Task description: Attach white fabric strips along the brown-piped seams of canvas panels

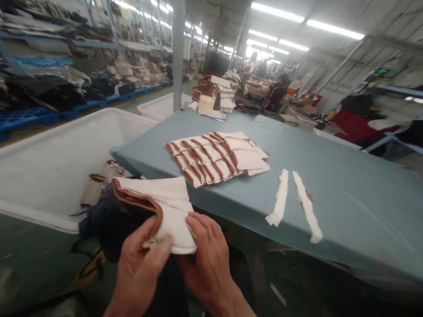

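My left hand (140, 264) and my right hand (206, 259) both pinch the near edge of a small stack of cream fabric pieces with brown trim (158, 202), held low in front of the table over dark cloth. On the blue-grey table (346, 198) lies a fanned row of several similar cream pieces with brown edges (216, 158). Two white fabric strips (294, 202) lie to its right near the table's front edge.
A large white bin (49, 176) stands at the left with more trimmed pieces inside. A taller pile of pieces (214, 94) sits at the table's far end. Shelves of fabric line the left; a person works at a far table (276, 92).
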The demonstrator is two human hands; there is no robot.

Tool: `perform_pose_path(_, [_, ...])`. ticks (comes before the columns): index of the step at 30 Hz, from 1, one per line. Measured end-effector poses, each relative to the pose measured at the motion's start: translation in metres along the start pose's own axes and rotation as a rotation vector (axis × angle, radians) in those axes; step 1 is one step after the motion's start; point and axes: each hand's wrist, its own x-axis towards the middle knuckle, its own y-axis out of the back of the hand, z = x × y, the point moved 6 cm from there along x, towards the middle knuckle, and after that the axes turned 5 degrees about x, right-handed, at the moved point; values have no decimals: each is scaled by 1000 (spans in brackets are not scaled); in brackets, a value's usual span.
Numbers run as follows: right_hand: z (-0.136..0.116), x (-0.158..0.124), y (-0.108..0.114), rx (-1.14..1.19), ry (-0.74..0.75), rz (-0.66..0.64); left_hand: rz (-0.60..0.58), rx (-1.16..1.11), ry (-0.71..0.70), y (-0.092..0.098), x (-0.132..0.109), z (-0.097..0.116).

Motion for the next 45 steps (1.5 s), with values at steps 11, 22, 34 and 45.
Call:
perform_pose_path(11, [6,-44,83,-30,-40,-219,-99,422,-425,-5,-55,26])
perform_pose_path(22, [2,-84,117,-175,-149,-252,-294,572,-530,-50,-72,3])
perform_pose_path(34, [14,-119,103,283,-650,-301,-731,432,-5,-85,-77,-3])
perform_pose_path(45, [8,-110,64,1150,-1225,-410,-744,366,65,-72,-85,3])
